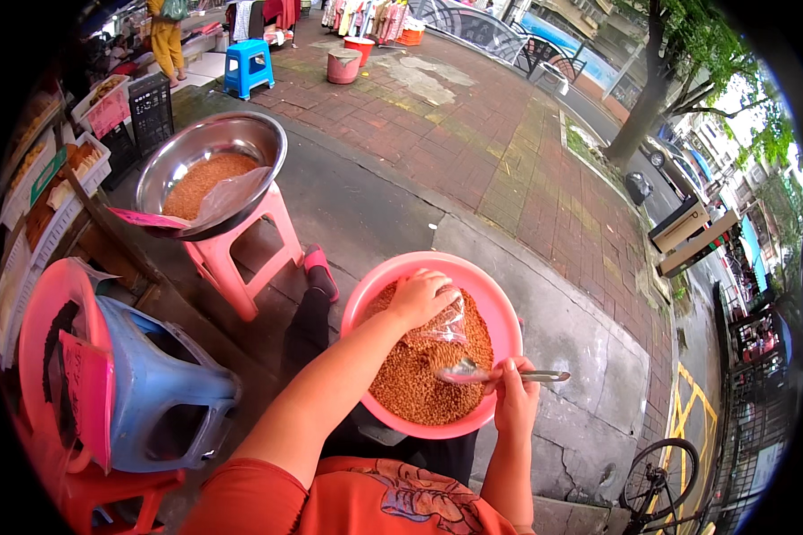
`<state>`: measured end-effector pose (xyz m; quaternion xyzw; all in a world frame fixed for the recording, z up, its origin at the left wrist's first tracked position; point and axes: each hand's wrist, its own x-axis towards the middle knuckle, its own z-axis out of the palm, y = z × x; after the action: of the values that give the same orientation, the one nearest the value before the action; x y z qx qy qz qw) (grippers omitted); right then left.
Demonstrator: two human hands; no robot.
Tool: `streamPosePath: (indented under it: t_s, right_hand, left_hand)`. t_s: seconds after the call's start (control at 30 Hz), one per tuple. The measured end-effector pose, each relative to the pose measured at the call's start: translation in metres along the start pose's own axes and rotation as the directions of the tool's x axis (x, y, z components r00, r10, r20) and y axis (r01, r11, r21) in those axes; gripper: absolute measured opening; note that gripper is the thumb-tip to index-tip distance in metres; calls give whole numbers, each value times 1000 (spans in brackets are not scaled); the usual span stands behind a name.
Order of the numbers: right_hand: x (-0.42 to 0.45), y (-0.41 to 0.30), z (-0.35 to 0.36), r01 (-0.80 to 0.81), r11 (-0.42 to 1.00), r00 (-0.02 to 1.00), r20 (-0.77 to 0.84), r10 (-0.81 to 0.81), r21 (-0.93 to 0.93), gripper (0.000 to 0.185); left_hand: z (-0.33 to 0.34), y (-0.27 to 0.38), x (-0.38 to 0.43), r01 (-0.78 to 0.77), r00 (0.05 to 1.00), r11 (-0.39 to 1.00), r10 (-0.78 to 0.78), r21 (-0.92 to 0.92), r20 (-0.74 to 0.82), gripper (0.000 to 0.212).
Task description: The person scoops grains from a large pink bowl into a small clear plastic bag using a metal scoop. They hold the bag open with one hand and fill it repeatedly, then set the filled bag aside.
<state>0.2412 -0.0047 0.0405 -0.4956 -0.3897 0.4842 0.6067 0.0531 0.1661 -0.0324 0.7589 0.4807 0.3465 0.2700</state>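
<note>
A pink plastic basin (508, 321) full of small brown grains (418, 394) sits before me, above my lap. Over its far side my left hand (425, 297) grips a clear plastic bag (448, 324), whose lower part rests among the grains. My right hand (515, 394), at the basin's near right rim, holds a metal spoon (542, 376) by its handle. The spoon's bowl points left over the grains, close to the bag. Some grains look blurred between bag and spoon. Whether the bag holds anything is hard to tell.
A steel bowl (278, 144) of reddish-brown granules stands on a pink stool (241, 274) ahead left. Closer on the left are a blue stool (167, 388) and a pink basin (37, 321). Food trays (60, 214) line the left edge. A bicycle wheel (662, 475) shows at lower right.
</note>
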Motion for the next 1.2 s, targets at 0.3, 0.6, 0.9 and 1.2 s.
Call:
streamPosePath:
  t_s: [0.3,0.6,0.9,1.2]
  right_hand:
    - [-3,7,7,72,995,997,32,-70,-62,14]
    - [-12,8,-7,-102,954,989,75,128,-283,18]
    - [11,12,20,29,996,1000,3,-30,80,16]
    - [26,35,40,113,990,993,53,-109,-87,16]
  left_hand:
    - [8,1,0,-7,1000,1000,7,-17,-14,48]
    - [7,-3,1,8,1000,1000,-8,2,-11,49]
    - [8,-6,1,-14,999,1000,13,-7,-36,51]
    - [14,-20,10,-3,1000,966,9,-257,23,59]
